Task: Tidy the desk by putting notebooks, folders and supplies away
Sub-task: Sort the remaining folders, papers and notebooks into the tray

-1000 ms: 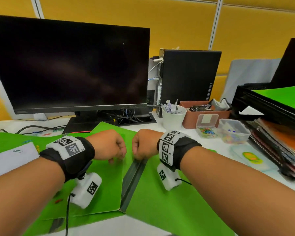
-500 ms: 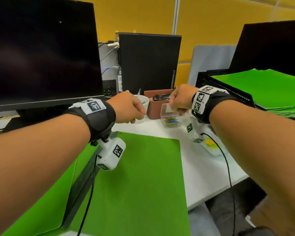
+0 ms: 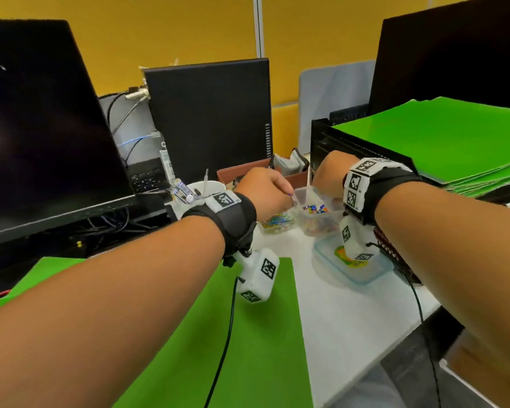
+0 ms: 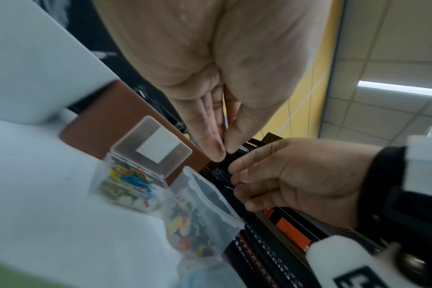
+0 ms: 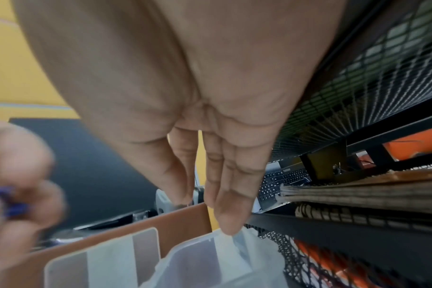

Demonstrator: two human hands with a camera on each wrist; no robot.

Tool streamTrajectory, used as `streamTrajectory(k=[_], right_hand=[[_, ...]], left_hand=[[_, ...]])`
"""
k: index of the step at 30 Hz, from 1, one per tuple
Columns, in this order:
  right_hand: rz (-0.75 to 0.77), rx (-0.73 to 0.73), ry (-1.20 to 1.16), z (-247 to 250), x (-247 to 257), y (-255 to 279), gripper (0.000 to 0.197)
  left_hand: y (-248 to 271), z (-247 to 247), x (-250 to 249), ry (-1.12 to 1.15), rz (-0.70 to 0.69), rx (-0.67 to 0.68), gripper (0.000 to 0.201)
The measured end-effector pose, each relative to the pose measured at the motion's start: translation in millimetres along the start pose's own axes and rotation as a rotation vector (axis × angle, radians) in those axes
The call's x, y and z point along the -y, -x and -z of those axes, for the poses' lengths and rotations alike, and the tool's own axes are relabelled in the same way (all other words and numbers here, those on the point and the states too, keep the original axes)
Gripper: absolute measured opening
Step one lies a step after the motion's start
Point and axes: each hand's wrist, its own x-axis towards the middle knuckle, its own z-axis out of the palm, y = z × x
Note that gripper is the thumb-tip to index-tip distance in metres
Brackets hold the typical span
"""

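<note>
My left hand (image 3: 287,197) hovers over a clear box of coloured push pins (image 3: 318,214) and pinches a small blue pin (image 4: 223,140) between thumb and fingertip. The same pin (image 5: 12,204) shows blurred in the right wrist view. My right hand (image 3: 321,187) is at the far side of that pin box (image 5: 197,253); its fingers are nearly straight and one fingertip (image 5: 226,228) touches the rim, with nothing seen between thumb and fingers. A green folder (image 3: 242,348) lies flat on the desk beneath my left forearm.
A box of paper clips (image 3: 276,222) with its lid up stands left of the pins. Behind are a brown tray (image 3: 233,175) and a white pen cup (image 3: 206,188). A clear lid (image 3: 365,272) lies nearer. A black mesh rack (image 3: 365,148) at right holds green folders (image 3: 454,136) and notebooks (image 5: 358,191).
Both hands left the green folder and moved right and forward to the small boxes. My left hand now sits over the pin box and my right hand touches its rim.
</note>
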Motion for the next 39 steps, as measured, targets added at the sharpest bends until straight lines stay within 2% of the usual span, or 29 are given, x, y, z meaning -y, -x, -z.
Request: streamTrajectory(k=[2,6,10,14,17,19,22,25,28,32,36,39], right_hand=[[0.018,-0.036,-0.072,2.8,-3.6,8.2,0.024],[0.028,-0.071,-0.034,9.9,-2.7,27.6,0.024],[0.039,-0.074,-0.053,13.8,-3.9,45.7,0.026],[0.090,-0.038,-0.056,13.3,11.1,61.3,0.025],[0.184,0.040,-0.080,8.5,42.1,78.1,0.024],[0.280,0.071,-0.091,4.4,70.8,92.1,0.023],[0.380,0.134,-0.181,-2.8,114.9,110.7,0.014],[0.479,0.218,-0.235,-13.4,164.0,135.2,0.012],[0.592,0.279,-0.166,-27.6,210.0,160.6,0.015],[0.726,0.289,-0.023,-52.8,262.0,188.4,0.021],[0.803,0.352,0.091,-78.3,311.2,205.3,0.036],[0.865,0.327,0.180,-97.1,341.7,217.2,0.039]], left_hand=[[-12.7,-11.2,-14.8,-0.011,-0.013,-0.004,0.018],[-28.2,-27.7,-28.4,-0.049,0.004,0.104,0.028],[-25.4,-31.4,-24.2,-0.054,-0.013,0.094,0.037],[-8.1,-6.7,-7.1,-0.007,-0.052,0.060,0.032],[23.9,31.8,7.4,0.030,-0.081,0.056,0.022],[52.8,63.2,19.1,-0.046,-0.069,0.063,0.013],[94.1,112.9,41.5,-0.165,-0.017,0.045,0.014],[144.5,166.0,74.0,-0.236,0.096,-0.050,0.011],[199.3,209.1,109.8,-0.164,0.189,-0.230,0.009],[248.7,241.9,144.3,-0.127,0.336,-0.294,0.010],[272.6,263.9,166.4,-0.072,0.381,-0.395,0.011],[289.2,256.4,191.3,-0.059,0.455,-0.358,0.011]])
